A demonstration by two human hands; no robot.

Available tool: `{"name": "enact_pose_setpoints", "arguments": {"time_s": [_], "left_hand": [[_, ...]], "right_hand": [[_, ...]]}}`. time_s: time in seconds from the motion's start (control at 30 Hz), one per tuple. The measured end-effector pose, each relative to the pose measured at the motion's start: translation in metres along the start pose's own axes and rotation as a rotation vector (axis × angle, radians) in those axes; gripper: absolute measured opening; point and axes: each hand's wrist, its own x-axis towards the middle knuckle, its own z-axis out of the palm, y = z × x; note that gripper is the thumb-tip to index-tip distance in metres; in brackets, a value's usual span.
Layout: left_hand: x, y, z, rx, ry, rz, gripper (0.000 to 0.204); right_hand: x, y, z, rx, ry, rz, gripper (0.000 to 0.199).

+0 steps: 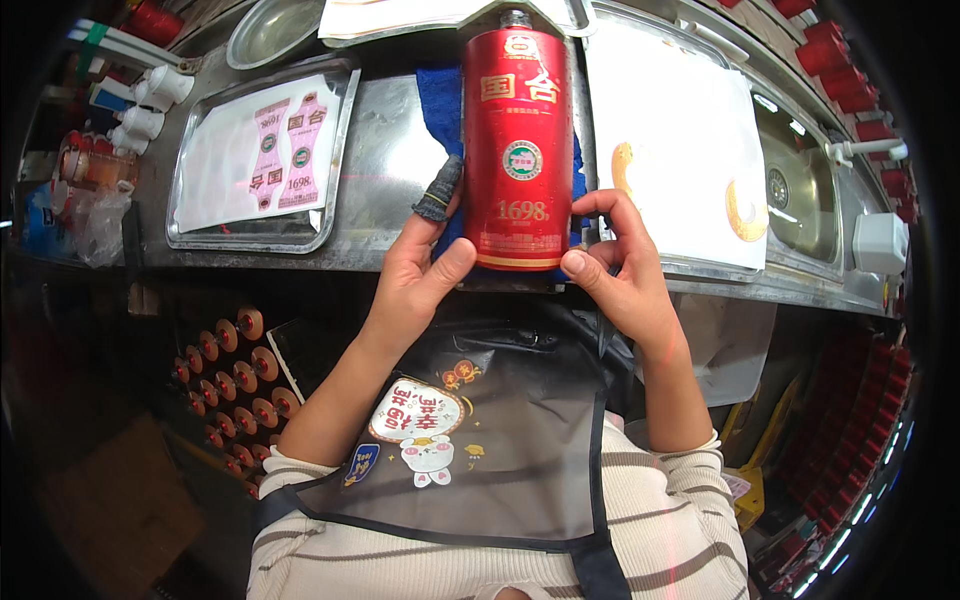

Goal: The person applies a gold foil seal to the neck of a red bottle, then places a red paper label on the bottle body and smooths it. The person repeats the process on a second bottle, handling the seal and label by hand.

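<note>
Between my two hands is a red bottle (520,215) with gold and white print, a round green-and-white emblem and a gold band near its base. Its neck points away from me. My left hand (425,265) grips its lower left side, a dark cloth cover wrapped on one finger. On the lower right side, the thumb and fingers of my right hand (617,255) close on the bottle. Behind it lies a blue cloth (437,105), mostly hidden. At left, a metal tray (325,225) holds a white sheet with pink printed label pieces (292,160).
A white sheet (680,120) with orange shapes lies on the right. Beyond it is a metal sink (800,215) with a white tap (870,147). A metal bowl (275,35) stands at the back left. Red bottles (850,400) fill racks at right; more bottles (235,375) stand lower left.
</note>
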Motion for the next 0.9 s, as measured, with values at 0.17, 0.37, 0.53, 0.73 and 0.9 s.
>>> {"name": "enact_pose_setpoints", "arguments": {"time_s": [0.17,0.37,0.53,0.73,0.9], "left_hand": [[0.001,0.002,0.0,0.076,-0.019,0.019,0.071],[0.002,0.004,-0.003,0.078,-0.024,0.004,0.074],[0.002,0.005,0.0,0.038,-0.016,-0.009,0.077],[0.003,0.005,0.01,0.251,0.101,0.076,0.082],[0.006,0.004,0.016,0.309,0.145,0.107,0.08]], "right_hand": [[0.001,-0.007,0.003,-0.082,0.016,0.07,0.048],[0.003,-0.008,0.0,-0.086,-0.002,0.088,0.048],[0.004,0.004,-0.001,0.013,0.041,0.01,0.045],[0.002,0.003,-0.004,0.003,0.019,0.03,0.045],[0.002,-0.004,0.0,-0.009,0.003,0.054,0.046]]}}
